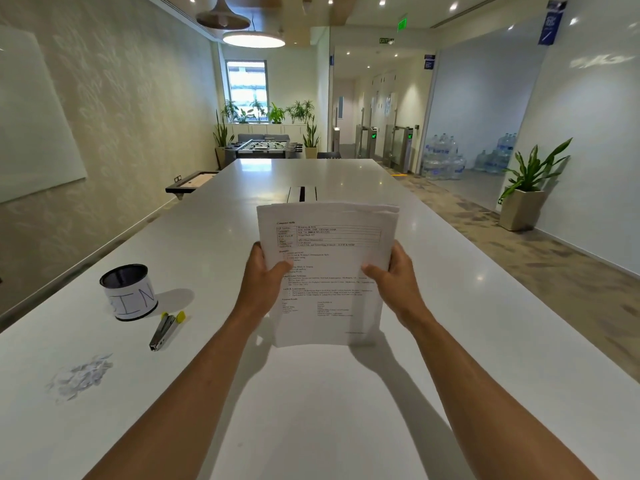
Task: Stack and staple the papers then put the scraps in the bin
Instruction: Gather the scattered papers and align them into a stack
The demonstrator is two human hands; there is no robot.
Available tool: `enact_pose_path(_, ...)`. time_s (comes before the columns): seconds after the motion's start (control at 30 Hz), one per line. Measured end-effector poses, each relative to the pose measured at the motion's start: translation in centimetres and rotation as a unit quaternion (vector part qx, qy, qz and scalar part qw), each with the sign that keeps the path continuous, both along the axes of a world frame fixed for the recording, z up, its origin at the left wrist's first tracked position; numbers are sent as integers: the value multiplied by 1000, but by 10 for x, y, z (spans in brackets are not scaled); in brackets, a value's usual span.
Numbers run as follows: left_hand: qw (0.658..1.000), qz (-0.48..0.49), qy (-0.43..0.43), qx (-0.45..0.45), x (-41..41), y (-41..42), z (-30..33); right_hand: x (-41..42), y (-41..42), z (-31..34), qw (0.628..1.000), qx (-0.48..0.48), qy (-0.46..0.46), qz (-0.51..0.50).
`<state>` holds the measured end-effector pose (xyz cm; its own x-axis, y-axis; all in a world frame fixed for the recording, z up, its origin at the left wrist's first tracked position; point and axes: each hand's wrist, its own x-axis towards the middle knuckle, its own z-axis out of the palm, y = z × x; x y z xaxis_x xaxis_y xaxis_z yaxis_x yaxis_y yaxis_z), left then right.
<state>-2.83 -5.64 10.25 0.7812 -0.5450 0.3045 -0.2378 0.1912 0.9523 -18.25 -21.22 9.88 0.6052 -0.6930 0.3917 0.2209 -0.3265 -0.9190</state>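
A long white tabletop runs down the middle of a bright room, with a pale wall on the left and a patterned floor on the right. Far off there are green plants under a window, and a potted plant stands by the right wall.

Both hands hold a stack of papers up above the middle of the tabletop (the top sheet has printed words and a small table on it). The left hand has its grip closed on the left edge of the papers, and the right hand has its grip closed on the right edge. The top edges of the sheets do not line up yet.

Near the left edge of the tabletop sits a dark bin with a white label. Just beside it lies a stapler with yellow tips. Closer to the near left corner is a small heap of paper scraps. The rest of the tabletop, ahead and to the right, is bare and wide open.
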Motion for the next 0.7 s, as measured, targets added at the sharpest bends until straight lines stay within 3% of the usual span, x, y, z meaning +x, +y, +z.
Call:
enact_pose_path(0.13,1000,20,3,-17,-9,-7,-6,8,9,-5,1000,-10,-5,-22)
enact_pose_path(0.3,995,65,-64,-36,-14,-7,22,10,8,18,995,-48,-29,-80)
enact_pose_path(0.4,997,71,-28,-31,-15,-6,11,8,8,7,996,-20,-31,-77)
enact_pose_path(0.53,996,69,43,40,-21,-1,-41,6,14,-47,997,30,16,-74)
enact_pose_path(0.7,994,94,47,26,-24,-4,-48,11,15,-55,995,37,21,-86)
